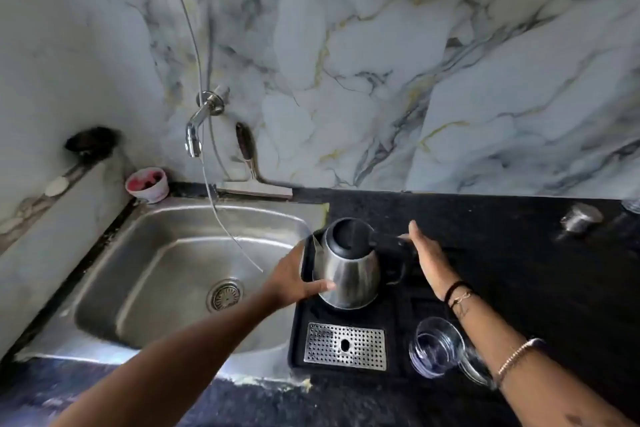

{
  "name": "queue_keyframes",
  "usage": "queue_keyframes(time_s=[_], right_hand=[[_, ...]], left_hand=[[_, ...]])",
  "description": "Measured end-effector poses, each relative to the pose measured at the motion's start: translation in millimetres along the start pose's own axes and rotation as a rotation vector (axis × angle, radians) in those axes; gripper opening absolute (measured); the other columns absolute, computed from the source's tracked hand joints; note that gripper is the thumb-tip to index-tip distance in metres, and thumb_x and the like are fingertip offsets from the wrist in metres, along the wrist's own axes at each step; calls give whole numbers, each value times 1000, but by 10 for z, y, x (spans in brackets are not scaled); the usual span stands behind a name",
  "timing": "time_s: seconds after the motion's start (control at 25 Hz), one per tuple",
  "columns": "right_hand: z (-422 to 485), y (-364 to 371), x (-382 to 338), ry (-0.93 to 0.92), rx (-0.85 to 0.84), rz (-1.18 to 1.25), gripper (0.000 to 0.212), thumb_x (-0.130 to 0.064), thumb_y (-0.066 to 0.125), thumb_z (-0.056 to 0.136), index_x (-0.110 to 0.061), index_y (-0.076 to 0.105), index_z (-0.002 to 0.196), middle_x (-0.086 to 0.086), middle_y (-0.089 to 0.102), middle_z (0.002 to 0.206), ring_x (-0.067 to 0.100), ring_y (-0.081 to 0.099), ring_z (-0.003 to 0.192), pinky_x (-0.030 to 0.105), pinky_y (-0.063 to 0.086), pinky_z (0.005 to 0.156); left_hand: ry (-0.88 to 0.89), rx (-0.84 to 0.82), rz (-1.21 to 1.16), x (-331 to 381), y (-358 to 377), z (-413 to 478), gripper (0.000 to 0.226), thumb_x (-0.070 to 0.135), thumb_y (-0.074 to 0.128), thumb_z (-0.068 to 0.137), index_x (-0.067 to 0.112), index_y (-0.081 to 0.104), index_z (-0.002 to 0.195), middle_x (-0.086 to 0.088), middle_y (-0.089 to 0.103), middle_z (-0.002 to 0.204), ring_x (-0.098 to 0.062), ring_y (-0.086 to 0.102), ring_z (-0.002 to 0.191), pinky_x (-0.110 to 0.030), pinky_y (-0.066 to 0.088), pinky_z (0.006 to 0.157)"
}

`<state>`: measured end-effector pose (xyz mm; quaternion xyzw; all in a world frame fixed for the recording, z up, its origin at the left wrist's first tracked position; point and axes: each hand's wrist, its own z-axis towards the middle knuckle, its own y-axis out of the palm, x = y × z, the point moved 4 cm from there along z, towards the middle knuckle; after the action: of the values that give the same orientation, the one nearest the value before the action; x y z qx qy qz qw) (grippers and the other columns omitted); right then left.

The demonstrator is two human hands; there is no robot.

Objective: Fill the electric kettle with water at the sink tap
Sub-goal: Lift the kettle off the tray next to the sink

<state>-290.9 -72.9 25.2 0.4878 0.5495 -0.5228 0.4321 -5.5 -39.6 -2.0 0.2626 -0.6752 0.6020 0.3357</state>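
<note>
Standing on a black tray (298, 340) just right of the steel sink (166, 253), the brushed-steel electric kettle with a black lid (348, 274) is not yet lifted. From the head view, the left hand (292, 279) lies spread against its left flank, apparently to steady it. The right hand (427, 255), fingers open, reaches its black handle (389, 244) without gripping; the wall tap (197, 128) is well apart.

Glass cup (437, 347) on black counter (519, 225); squeegee (251, 177) against wall; possibly pink tub (147, 184) (blurred)
</note>
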Motion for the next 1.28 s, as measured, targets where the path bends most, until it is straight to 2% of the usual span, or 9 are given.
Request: queue_keyframes(time_s=[0.08, 0.2, 0.36, 0.52, 0.64, 0.84, 0.96, 1.04, 1.28], right_hand=[[-71, 18, 177, -6, 42, 175, 48, -65, 50, 84, -25, 77, 90, -16, 75, 100, -1, 64, 102, 10, 43, 81], [-164, -184, 465, 16, 223, 324, 33, -44, 59, 89, -15, 76, 85, -9, 76, 92, 5, 68, 89, 17, 49, 76], [-357, -506, 893, 161, 383, 397, 41, -48, 70, 71, -7, 66, 65, 7, 57, 60, 16, 48, 49, 23, 36, 42], [-222, -336, 698, 146, 351, 410, 34, -41, 73, 69, -13, 68, 50, -5, 60, 49, 10, 52, 42, 19, 35, 37], [-36, 41, 308, 76, 286, 409, 27, -37, 72, 71, -16, 72, 54, -6, 66, 53, 9, 60, 50, 19, 42, 43], [139, 570, -47, 94, 314, 528, 30, -42, 72, 66, -19, 62, 48, -9, 52, 45, 8, 48, 41, 16, 36, 39], [207, 944, -174, 105, 326, 582, 29, -38, 73, 69, -19, 58, 54, -9, 48, 44, 9, 47, 39, 17, 34, 38], [290, 1200, -285, 101, 329, 614, 29, -34, 73, 73, -14, 54, 63, -10, 49, 44, 8, 49, 40, 17, 36, 38], [361, 2421, -570, 0, 175, 571, 33, -31, 71, 74, -20, 59, 46, -10, 52, 44, 7, 50, 41, 17, 38, 40]], left_hand=[[-55, -50, -120, 54, 343, 66, 117, 78, 81, 42, 37, 34, 140, 14, 55, 137, -9, 54, 124, -14, 42, 97], [-99, -58, -163, 178, 799, 131, 106, 59, 94, 39, 42, 39, 128, 24, 60, 113, -4, 60, 104, 0, 44, 73], [-179, -187, -131, 238, 1256, 17, 114, 52, 96, 38, 20, 46, 136, 6, 66, 122, -14, 63, 110, -23, 52, 90], [-187, -95, -131, 175, 1116, -107, 114, 64, 93, 36, 23, 50, 133, 10, 67, 121, -8, 63, 109, -27, 52, 91], [-145, -3, -156, 94, 572, -66, 100, 66, 93, 36, 37, 53, 123, 23, 67, 114, 6, 62, 105, -12, 50, 82], [-7, 105, -78, 115, -194, 5, 86, 67, 92, 40, 62, 45, 112, 41, 60, 108, 17, 55, 105, 1, 41, 77], [99, 322, 12, 212, -547, -114, 114, 78, 77, 55, 34, 23, 146, 7, 40, 150, -8, 36, 138, -27, 30, 112], [168, 489, 185, 330, -778, -130, 121, 84, 61, 64, 11, 17, 149, -17, 17, 161, -22, 15, 147, -40, 14, 118], [8, 545, 322, -108, -1522, -134, 82, 66, 73, 68, 11, 47, 123, -18, 7, 162, -30, 6, 149, -53, 2, 119]])
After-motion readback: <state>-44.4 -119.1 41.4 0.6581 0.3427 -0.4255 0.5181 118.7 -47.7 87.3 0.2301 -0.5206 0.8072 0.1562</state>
